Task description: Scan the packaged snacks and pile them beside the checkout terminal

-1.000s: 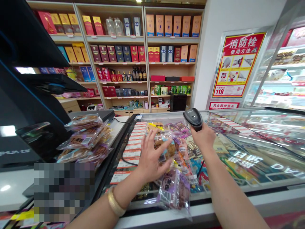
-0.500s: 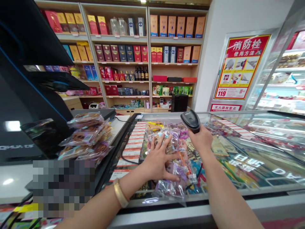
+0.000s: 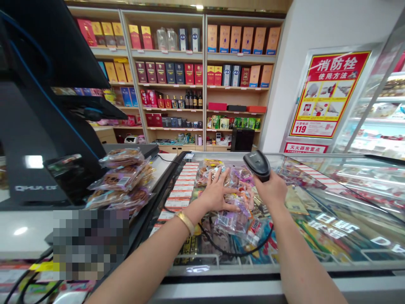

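Note:
My left hand (image 3: 218, 193) lies with spread fingers on top of several clear-wrapped snack packets (image 3: 232, 221), pressing on them rather than gripping. They rest on the glass top of a display freezer (image 3: 221, 267), and a barcode shows on the nearest one. Wrapped round the handle of a black barcode scanner (image 3: 257, 164) is my right hand (image 3: 272, 191), held above the glass just right of the packets. The scanner's head points away from me. Its black cable (image 3: 240, 254) loops over the glass between my arms.
A stack of similar wrapped snack packets (image 3: 122, 181) stands at the left, beside a dark checkout machine (image 3: 47, 139). White price labels (image 3: 182, 188) run along the freezer's left side. Shelves of boxes and bottles (image 3: 171, 86) line the back wall. A red poster (image 3: 329, 95) hangs at right.
My left hand and the packets under it have slid away from me across the glass. More of the cable loop shows in front. My right hand keeps hold of the scanner; the view has shifted slightly.

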`<control>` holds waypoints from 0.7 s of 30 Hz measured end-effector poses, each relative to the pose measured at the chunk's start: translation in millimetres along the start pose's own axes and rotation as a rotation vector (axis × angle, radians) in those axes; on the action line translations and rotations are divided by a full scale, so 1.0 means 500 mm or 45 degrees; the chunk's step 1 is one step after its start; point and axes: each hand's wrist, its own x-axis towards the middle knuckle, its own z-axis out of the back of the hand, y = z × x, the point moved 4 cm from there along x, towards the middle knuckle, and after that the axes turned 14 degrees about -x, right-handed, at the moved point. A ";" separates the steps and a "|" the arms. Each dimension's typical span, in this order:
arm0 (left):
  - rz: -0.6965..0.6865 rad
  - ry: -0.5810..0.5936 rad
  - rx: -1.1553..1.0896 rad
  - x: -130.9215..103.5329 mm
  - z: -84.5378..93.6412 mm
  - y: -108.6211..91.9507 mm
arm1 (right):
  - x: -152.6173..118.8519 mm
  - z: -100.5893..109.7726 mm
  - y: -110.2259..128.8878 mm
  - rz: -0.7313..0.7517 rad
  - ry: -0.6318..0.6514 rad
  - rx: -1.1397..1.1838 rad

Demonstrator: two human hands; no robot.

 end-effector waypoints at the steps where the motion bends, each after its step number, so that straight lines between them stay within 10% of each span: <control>1: -0.009 -0.015 -0.004 -0.001 0.000 -0.001 | -0.001 0.001 0.000 0.005 -0.009 -0.008; 11: -0.069 -0.208 0.069 -0.104 0.037 -0.020 | -0.009 -0.003 0.004 0.077 -0.019 -0.038; 21: 0.327 -1.001 0.468 -0.277 0.394 0.148 | -0.019 0.002 0.025 0.219 -0.074 0.032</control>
